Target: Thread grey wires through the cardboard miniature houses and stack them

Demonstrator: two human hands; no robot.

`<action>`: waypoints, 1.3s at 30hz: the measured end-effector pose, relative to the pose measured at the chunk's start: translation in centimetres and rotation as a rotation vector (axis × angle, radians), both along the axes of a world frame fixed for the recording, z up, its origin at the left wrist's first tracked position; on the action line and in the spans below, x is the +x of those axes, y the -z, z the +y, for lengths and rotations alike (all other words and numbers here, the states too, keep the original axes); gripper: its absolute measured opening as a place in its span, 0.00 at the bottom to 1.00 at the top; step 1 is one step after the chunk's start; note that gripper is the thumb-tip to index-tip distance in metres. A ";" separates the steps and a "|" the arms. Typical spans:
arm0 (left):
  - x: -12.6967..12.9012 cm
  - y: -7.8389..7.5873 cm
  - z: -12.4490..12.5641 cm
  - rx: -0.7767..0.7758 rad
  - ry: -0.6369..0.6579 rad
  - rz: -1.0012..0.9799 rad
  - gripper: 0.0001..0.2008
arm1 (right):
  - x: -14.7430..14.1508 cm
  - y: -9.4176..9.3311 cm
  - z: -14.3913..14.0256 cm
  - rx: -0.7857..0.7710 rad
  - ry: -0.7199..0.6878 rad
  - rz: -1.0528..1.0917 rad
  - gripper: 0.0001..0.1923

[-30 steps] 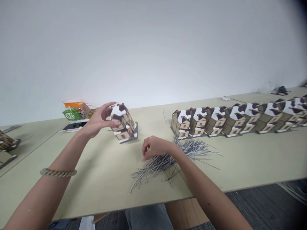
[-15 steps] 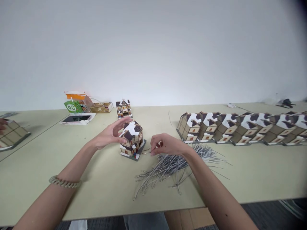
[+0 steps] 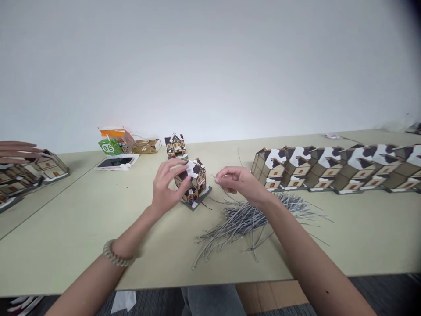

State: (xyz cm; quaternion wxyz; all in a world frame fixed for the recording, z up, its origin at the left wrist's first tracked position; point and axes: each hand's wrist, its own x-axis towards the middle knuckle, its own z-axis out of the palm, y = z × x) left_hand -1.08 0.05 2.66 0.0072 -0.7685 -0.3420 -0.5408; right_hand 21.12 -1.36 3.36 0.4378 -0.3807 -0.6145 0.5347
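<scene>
The left hand (image 3: 166,186) grips a small cardboard model house with a brown, snow-patched roof (image 3: 194,183), fingers closed on its near side; it stands on the pale green desk (image 3: 82,219), well back from the front edge. The right hand (image 3: 238,182) pinches one thin grey wire (image 3: 219,183) just beside it, over a loose heap of grey wires (image 3: 250,217). A long row of matching houses (image 3: 329,169) fills the right; bare desk lies to the left. A plain white wall stands behind.

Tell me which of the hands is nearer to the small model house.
Left. The left hand grips the model house on its left side; the right hand is apart, to its right above the wire pile.
</scene>
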 end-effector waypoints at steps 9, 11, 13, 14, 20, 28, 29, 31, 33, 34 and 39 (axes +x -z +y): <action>4.1 2.2 -3.7 0.117 0.077 0.128 0.09 | -1.2 1.2 0.1 0.128 -0.311 -0.088 0.10; 3.8 2.3 -3.6 0.083 0.083 0.115 0.08 | -1.2 1.4 0.2 0.134 -0.299 -0.110 0.09; 3.6 2.3 -3.5 0.008 0.065 0.096 0.07 | -1.2 1.4 0.4 0.131 -0.275 -0.106 0.09; 3.5 2.2 -3.4 -0.043 0.057 0.079 0.07 | -1.2 1.4 0.5 0.130 -0.258 -0.095 0.10; 3.3 2.1 -2.9 -0.315 0.116 -0.033 0.04 | -1.2 1.8 1.2 0.130 -0.183 -0.039 0.16; 2.8 1.9 -2.8 -0.382 0.085 -0.154 0.05 | -1.0 2.0 1.2 0.233 -0.131 -0.170 0.14; 2.8 1.9 -2.8 -0.393 0.089 -0.181 0.05 | -1.0 2.0 1.2 0.249 -0.129 -0.171 0.14; 2.8 1.9 -2.9 -0.424 0.089 -0.228 0.05 | -0.9 2.1 1.3 0.281 -0.130 -0.160 0.12; 2.9 2.0 -3.0 -0.450 0.078 -0.254 0.06 | -0.9 2.1 1.3 0.311 -0.126 -0.162 0.12; 2.9 2.0 -3.1 -0.459 0.076 -0.259 0.06 | -0.9 2.1 1.3 0.322 -0.120 -0.165 0.12; 3.1 2.0 -3.3 -0.484 0.108 -0.298 0.06 | -0.8 1.9 1.3 0.324 -0.071 -0.166 0.14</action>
